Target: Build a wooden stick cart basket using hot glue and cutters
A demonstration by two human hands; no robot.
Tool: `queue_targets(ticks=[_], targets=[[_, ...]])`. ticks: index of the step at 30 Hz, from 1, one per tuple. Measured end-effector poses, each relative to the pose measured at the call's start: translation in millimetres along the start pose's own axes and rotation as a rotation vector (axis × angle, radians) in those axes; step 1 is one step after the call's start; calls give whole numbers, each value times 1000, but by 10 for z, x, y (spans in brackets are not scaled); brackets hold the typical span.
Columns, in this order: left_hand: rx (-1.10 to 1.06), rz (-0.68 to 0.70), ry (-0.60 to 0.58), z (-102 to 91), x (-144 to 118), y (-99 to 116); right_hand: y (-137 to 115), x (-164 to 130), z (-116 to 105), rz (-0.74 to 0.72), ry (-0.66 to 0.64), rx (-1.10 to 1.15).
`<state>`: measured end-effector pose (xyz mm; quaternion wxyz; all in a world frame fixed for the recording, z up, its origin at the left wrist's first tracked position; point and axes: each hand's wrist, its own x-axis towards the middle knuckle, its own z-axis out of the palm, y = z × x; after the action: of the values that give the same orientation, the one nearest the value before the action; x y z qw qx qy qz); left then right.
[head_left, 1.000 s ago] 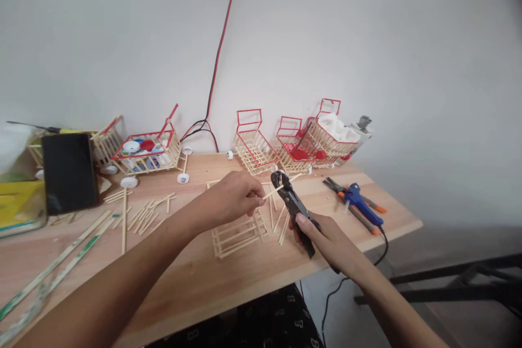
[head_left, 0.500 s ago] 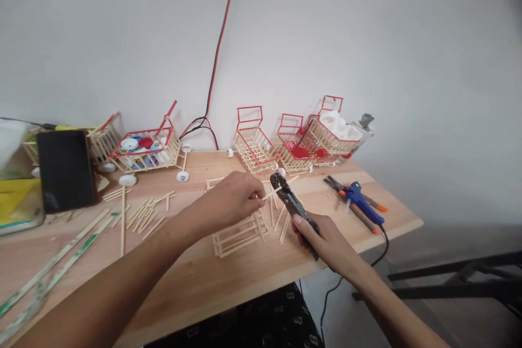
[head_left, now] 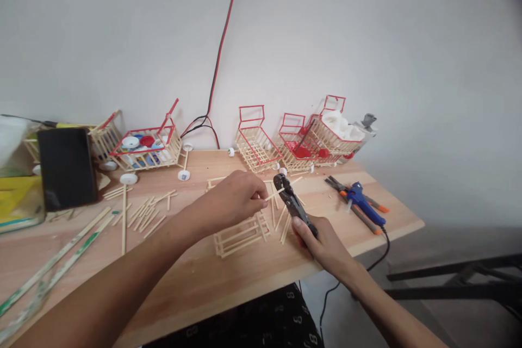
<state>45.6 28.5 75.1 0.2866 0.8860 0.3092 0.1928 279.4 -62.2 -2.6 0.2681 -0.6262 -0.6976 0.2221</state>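
Observation:
My left hand (head_left: 240, 196) pinches a thin wooden stick (head_left: 275, 194) between thumb and fingers. The stick's far end reaches the jaws of dark hand pliers (head_left: 292, 200), whose handles are wrapped by my right hand (head_left: 316, 236). Whether the jaws bite the stick I cannot tell. Beneath my left hand lies a small frame of wooden sticks (head_left: 240, 238), partly hidden by the hand and forearm. Several loose sticks (head_left: 284, 225) lie on the table between the frame and the pliers.
Little stick carts with red trim (head_left: 256, 149) stand along the wall, one holding bottle caps (head_left: 147, 142). A blue glue gun (head_left: 362, 201) rests across orange-handled pliers (head_left: 383, 208) at right. A black tablet-like panel (head_left: 67, 168) leans at left, near cut sticks (head_left: 149, 215) and long green-marked strips (head_left: 61, 258).
The pliers' handles look squeezed closer together in my right hand. Both hands otherwise keep nearly the same place, with the view shifted slightly.

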Motion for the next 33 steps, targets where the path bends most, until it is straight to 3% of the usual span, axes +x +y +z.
queue_targets(ticks=[10, 20, 28, 33], targets=[[17, -39, -7, -9, 46, -21, 18, 57, 91, 20, 69, 1], [25, -38, 15, 2, 38, -10, -10, 95, -7, 66, -5, -9], [30, -28, -4, 34, 22, -15, -26, 43, 50, 57, 39, -15], [55, -48, -24, 33, 28, -23, -18, 28, 76, 66, -23, 5]])
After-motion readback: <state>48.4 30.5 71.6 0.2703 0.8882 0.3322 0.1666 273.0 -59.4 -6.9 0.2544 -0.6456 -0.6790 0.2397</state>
